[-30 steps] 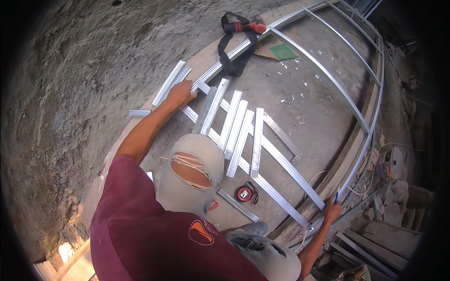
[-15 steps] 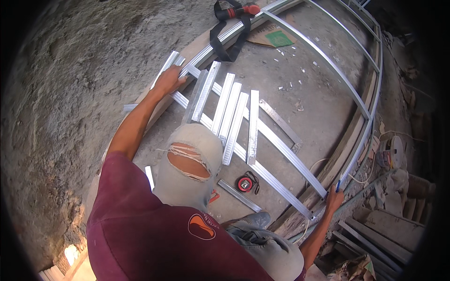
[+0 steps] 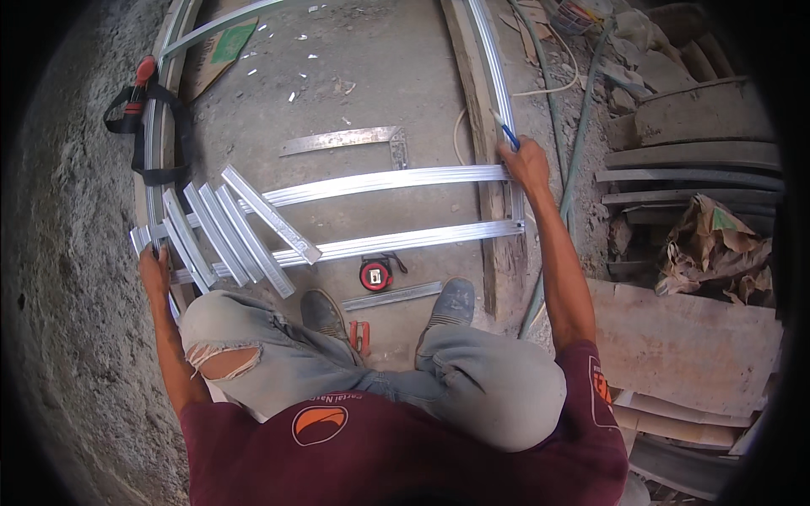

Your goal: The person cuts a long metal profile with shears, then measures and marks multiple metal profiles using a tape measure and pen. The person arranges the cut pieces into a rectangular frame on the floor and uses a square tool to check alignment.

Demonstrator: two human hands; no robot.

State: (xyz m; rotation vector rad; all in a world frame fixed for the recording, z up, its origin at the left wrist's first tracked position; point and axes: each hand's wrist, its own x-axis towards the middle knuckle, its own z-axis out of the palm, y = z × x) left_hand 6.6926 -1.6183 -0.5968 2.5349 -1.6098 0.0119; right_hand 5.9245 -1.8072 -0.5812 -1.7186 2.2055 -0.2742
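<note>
My left hand (image 3: 154, 271) is closed around the near end of the left metal rail (image 3: 153, 192), beside short metal channel pieces (image 3: 221, 232). Those pieces lie slanted across two long metal crossbars, the farther crossbar (image 3: 380, 181) and the nearer crossbar (image 3: 405, 242). In my right hand (image 3: 526, 164) a blue pen (image 3: 510, 135) points up and away, next to the right metal rail (image 3: 491, 67). The hand is at the right end of the farther crossbar. A metal try square (image 3: 337, 140) lies on the floor beyond the crossbars.
Between my boots are a red-handled tool (image 3: 359, 337) and a short metal strip (image 3: 392, 296); a red tape measure (image 3: 375, 274) lies just beyond. A black strap (image 3: 180, 126) hangs over the left rail. Wooden beams (image 3: 472, 93) run alongside. Stacked boards (image 3: 692, 177) and a hose (image 3: 582, 126) lie right.
My view has swung right, so the frame now runs straight ahead and both boots show. My left hand stays at the left rail; my right hand still holds the pen by the right rail.
</note>
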